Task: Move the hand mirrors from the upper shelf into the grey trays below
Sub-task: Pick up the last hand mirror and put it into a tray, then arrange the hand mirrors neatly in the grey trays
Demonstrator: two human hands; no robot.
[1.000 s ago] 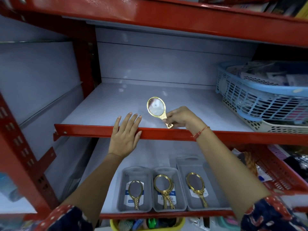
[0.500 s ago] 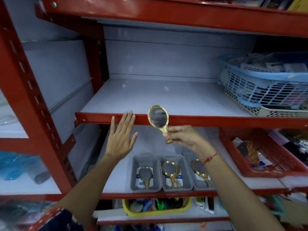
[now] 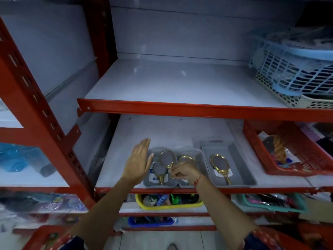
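My right hand (image 3: 185,171) grips the handle of a gold-framed hand mirror (image 3: 167,158) and holds it upright over the left grey tray (image 3: 153,150). A second mirror (image 3: 159,170) lies in that tray. The middle grey tray (image 3: 197,154) holds another mirror (image 3: 185,157), partly hidden by my right hand. The right grey tray (image 3: 239,166) holds one mirror (image 3: 219,163). My left hand (image 3: 137,162) is flat with fingers apart, just left of the left tray, holding nothing. The upper shelf (image 3: 180,83) shows no mirrors.
Stacked blue and white baskets (image 3: 292,69) sit at the upper shelf's right end. A red basket (image 3: 288,150) stands right of the trays. Below are a yellow bin (image 3: 167,201) and a teal basket (image 3: 270,202). A red upright post (image 3: 41,109) stands at the left.
My right hand has brought the mirror down from the upper shelf's edge to just over the left tray. My left hand dropped from the shelf edge to beside the trays.
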